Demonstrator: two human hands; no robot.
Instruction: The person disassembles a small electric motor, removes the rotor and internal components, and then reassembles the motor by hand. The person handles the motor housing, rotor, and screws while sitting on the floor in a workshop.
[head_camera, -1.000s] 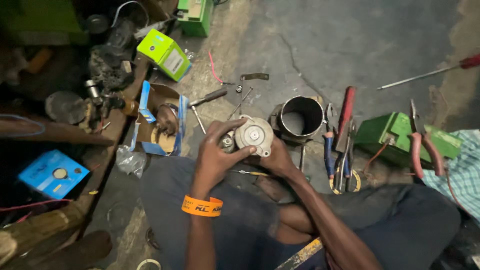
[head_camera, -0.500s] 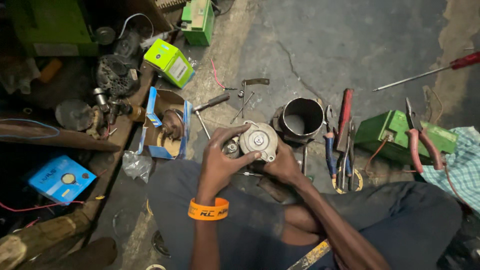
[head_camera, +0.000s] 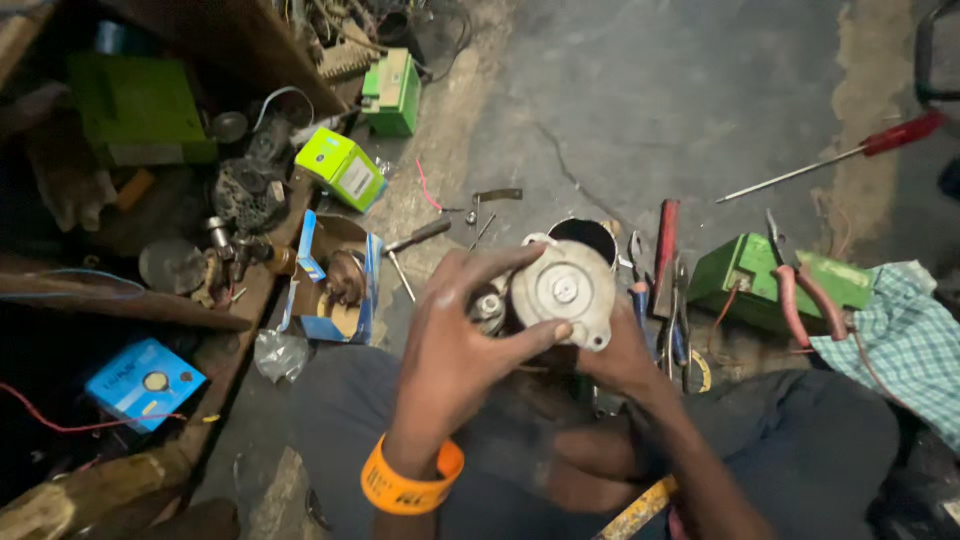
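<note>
Both hands hold a round grey metal motor end cover (head_camera: 567, 291) with a small hub at its middle, over my lap. My left hand (head_camera: 462, 345), with an orange wristband, wraps its fingers across the cover's left edge and top. My right hand (head_camera: 622, 362) supports the part from below and behind, mostly hidden by it. A dark cylindrical metal housing (head_camera: 586, 234) stands on the floor just behind the cover. A smaller metal piece (head_camera: 489, 308) shows between my left fingers.
Pliers and a red-handled tool (head_camera: 665, 262) lie right of the housing, beside a green box (head_camera: 748, 278) with red pliers (head_camera: 797, 293). A red-handled screwdriver (head_camera: 838, 155) lies far right. An open blue carton (head_camera: 335, 283), a lime box (head_camera: 343, 167) and cluttered wooden shelves (head_camera: 130, 300) stand left.
The view has closed in and shifted. Both hands have kept hold of the cover, which has come up nearer the camera, and my left fingers now reach further over its face.
</note>
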